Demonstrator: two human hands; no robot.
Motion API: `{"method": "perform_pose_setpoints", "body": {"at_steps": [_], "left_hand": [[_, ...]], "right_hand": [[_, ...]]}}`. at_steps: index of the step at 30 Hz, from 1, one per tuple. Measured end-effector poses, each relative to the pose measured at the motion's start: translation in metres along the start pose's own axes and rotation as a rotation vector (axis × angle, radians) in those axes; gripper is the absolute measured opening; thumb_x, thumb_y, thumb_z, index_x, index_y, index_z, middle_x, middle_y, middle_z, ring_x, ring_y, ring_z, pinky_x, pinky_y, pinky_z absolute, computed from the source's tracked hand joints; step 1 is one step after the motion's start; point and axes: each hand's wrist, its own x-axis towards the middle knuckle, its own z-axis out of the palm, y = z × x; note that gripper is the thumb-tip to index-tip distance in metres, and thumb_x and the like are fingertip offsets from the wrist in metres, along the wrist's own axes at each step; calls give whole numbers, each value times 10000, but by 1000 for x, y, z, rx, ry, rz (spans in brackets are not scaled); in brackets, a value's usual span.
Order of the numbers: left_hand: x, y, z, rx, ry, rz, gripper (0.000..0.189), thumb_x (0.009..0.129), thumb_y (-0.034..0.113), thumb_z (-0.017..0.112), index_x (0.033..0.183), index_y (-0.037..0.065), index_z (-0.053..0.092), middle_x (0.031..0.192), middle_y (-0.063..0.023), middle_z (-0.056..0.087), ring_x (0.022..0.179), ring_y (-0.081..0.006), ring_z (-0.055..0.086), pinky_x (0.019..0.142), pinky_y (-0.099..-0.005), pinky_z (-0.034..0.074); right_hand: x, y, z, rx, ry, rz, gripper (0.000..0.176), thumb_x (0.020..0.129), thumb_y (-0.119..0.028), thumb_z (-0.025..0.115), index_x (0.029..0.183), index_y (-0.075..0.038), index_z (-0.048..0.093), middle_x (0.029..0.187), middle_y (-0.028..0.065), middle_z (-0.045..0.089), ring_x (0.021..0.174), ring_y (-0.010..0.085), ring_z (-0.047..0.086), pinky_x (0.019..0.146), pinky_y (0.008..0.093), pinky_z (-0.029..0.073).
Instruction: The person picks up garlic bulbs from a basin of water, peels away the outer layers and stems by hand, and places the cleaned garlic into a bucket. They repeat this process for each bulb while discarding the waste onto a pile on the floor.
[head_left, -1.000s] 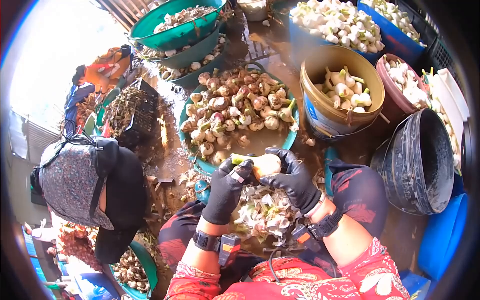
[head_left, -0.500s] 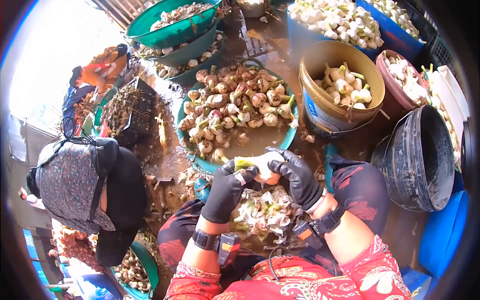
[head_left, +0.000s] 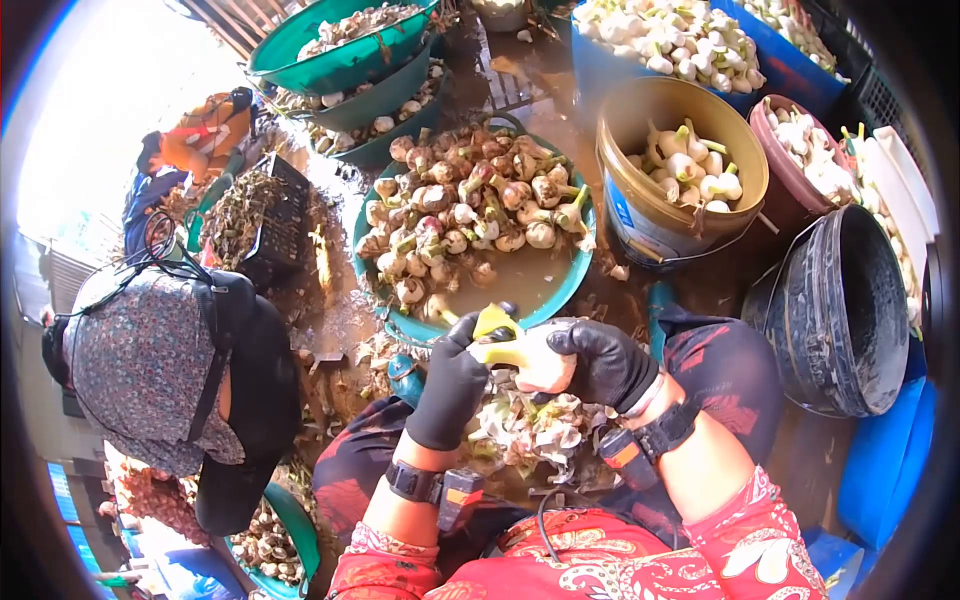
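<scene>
Holding one garlic bulb [head_left: 535, 362] over the lap: right hand [head_left: 610, 365] closed around it, left hand [head_left: 455, 378] pinching its stalk [head_left: 495, 325]. Bucket [head_left: 635, 225] part-filled with peeled bulbs; many unpeeled left in basin [head_left: 540, 285].

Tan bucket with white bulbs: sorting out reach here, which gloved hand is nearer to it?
Right. The right hand grips the bulb below the tan bucket, slightly to its left; the left hand holds the bulb's green stem farther left, beside the teal basin's near rim.
</scene>
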Motion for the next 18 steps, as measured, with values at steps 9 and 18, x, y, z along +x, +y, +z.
{"method": "perform_pose_setpoints", "body": {"at_steps": [9,18], "left_hand": [[-9,13,8,-214,-19,-27,443,829,28,620,1250,-21,491,1034,-84,631,868,-136,615,798,-268,493],[-14,31,9,162,-64,-69,267,794,54,656,1051,-7,619,891,-55,645,794,-107,599,726,-253,483]], "right_hand": [[-2,-5,15,-581,177,-284,564,777,-67,671,1269,41,416,1119,112,568,1016,150,559,873,294,467],[-1,-22,10,-1067,61,-527,170,864,-111,609,969,22,617,840,53,611,744,132,565,684,285,456]]}}
